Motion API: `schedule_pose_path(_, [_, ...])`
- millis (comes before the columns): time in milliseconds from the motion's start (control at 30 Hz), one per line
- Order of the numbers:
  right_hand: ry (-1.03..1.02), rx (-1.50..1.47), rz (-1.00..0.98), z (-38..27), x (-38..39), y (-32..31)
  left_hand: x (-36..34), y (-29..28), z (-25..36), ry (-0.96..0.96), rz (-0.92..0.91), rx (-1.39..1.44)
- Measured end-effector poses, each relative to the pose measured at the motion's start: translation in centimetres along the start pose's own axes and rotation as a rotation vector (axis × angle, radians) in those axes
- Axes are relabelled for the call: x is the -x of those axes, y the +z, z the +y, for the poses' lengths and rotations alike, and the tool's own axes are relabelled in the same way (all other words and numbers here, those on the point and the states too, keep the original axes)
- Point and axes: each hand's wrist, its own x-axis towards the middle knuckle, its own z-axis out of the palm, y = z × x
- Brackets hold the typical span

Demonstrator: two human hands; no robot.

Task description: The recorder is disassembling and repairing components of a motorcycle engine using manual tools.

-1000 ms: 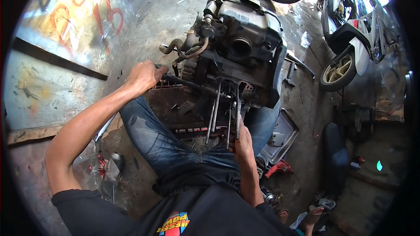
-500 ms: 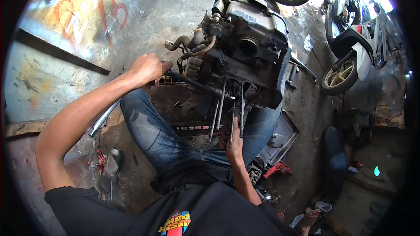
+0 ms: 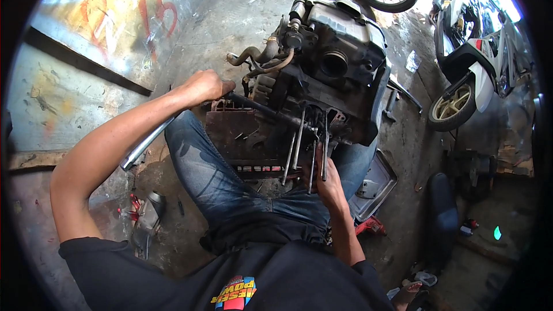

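Observation:
My left hand [image 3: 208, 87] is closed around the end of a long dark bar [image 3: 262, 106], which runs right to the engine [image 3: 340, 80]. The bar's far end meets the engine's opening, where several long metal studs [image 3: 292, 152] stick out toward me. Behind and below these studs is my right hand [image 3: 331, 183], its thumb up and its fingers curled. The studs hide part of those fingers, so what they hold cannot be made out. The engine lies between my knees, with brown hoses [image 3: 253, 57] on its left and a round port [image 3: 334, 63] on top.
A silver tube [image 3: 144, 147] shows under my left forearm. Beneath the engine's left side stands a rusty brown crate [image 3: 230, 132]. A metal tray [image 3: 377, 190] and red power tool [image 3: 371, 226] lie to my right, a hammer [image 3: 390, 106] farther off. A scooter [image 3: 478, 75] stands far right.
My right hand has shifted slightly right and up along the studs, turning a little. My left hand keeps its grip on the bar. The whole view has moved slightly.

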Motion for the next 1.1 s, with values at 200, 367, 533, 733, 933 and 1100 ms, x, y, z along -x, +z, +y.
schedule_pose_path(200, [-0.169,0.129,-0.067,2.6,-1.3,-0.5,-1.1,0.7,-0.3,-0.091,0.027,0.109])
schedule_pose_path(367, [-0.404,0.274,-0.059,6.1,-3.5,-1.6,-0.8,0.1,0.4,-0.241,-0.075,0.244])
schedule_pose_path(533, [-0.170,0.267,-0.061,5.2,-3.0,-1.0,-0.3,-0.1,1.0,-0.238,-0.092,0.219])
schedule_pose_path(733, [-0.284,0.607,0.053,9.9,-4.0,-3.1,0.3,1.0,1.8,0.065,0.149,0.056])
schedule_pose_path(933, [-0.310,0.333,0.133,11.0,-4.8,-1.9,1.4,2.3,0.1,-0.092,0.207,0.188])
schedule_pose_path(1100, [-0.402,0.381,0.201,9.6,-4.0,-1.2,2.0,2.5,1.2,-0.096,0.301,0.168])
